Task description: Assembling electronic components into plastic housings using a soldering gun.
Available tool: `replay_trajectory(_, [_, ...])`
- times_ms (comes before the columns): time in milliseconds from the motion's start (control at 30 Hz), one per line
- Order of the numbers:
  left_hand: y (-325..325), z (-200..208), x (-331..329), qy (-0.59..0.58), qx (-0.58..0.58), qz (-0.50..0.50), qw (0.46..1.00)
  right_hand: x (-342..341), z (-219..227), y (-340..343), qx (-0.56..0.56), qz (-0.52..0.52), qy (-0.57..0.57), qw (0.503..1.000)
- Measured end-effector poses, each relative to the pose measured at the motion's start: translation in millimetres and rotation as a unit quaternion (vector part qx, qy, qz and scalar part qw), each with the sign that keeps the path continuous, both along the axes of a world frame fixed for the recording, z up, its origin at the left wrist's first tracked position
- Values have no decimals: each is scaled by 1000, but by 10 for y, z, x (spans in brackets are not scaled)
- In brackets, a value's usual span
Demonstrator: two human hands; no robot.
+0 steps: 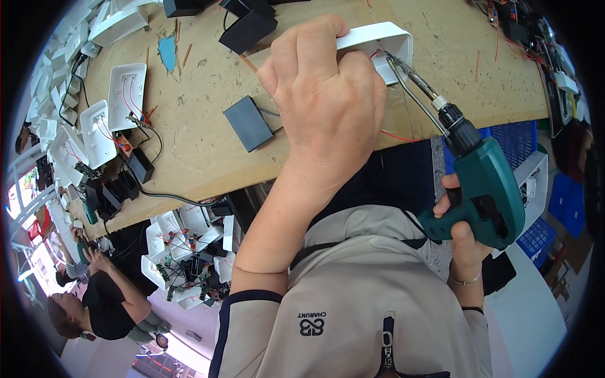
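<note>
My left hand (328, 94) is closed on a white plastic case (380, 31), holding it tilted above the cardboard-covered bench. In my right hand (462, 230) is a green soldering gun (488, 186), its fingers wrapped round the handle. The gun's metal tip (403, 68) and a thin side tube reach into the open end of the case, beside a short red wire. Whether the tip touches anything inside, I cannot tell. A black box (249, 123) with a dark lead lies on the bench left of my left hand, and a loose red wire (398, 136) hangs at the bench edge.
White case halves (127, 94) with red wires and small boards line the left of the bench (195, 151). More cases and boards (189, 246) are heaped below it. Blue crates (513, 142) stand at right. Another person (110, 302) works at lower left.
</note>
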State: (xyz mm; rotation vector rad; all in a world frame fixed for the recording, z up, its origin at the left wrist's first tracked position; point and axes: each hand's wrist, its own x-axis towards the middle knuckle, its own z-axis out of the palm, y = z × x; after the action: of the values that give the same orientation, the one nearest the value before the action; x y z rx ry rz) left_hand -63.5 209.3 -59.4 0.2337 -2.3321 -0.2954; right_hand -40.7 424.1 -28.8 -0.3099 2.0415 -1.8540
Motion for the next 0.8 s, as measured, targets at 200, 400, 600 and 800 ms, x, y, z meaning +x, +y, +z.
replay_trajectory(200, [0, 16, 6, -3, 6, -2, 1000, -20, 52, -52, 22, -16, 1, 1000])
replay_trajectory(400, [-3, 38, 11, 37, 10, -16, 999, -24, 53, -74, 23, -19, 17, 999])
replay_trajectory(600, [-17, 185, 85, 40, -51, -1, 998, -32, 52, -63, 30, -16, 28, 999])
replay_trajectory(800, [-14, 149, 88, 27, -38, -2, 999, -32, 53, -20, 50, -12, 34, 998])
